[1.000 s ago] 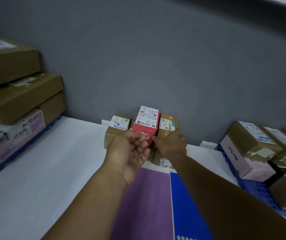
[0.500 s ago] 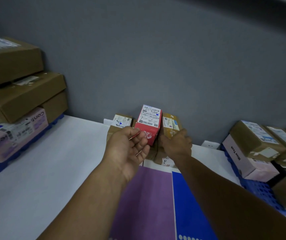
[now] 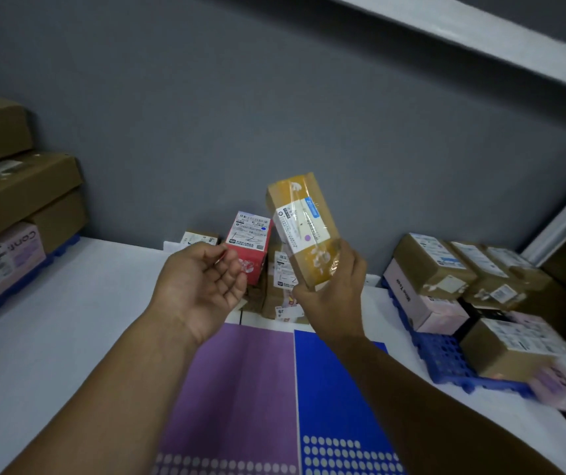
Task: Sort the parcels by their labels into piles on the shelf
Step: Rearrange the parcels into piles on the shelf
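Head | white shelf (image 3: pixel 69 320), grey wall (image 3: pixel 274 114) | right hand (image 3: pixel 333 299) grip holds taped parcel (image 3: pixel 303 231) | left hand (image 3: pixel 199 286) grip loose, palm up

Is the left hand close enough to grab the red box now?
Probably yes. The left hand lies open with its fingers right by the red box, and nothing shows between them. The right hand holds the brown parcel up and off to the side, out of the way.
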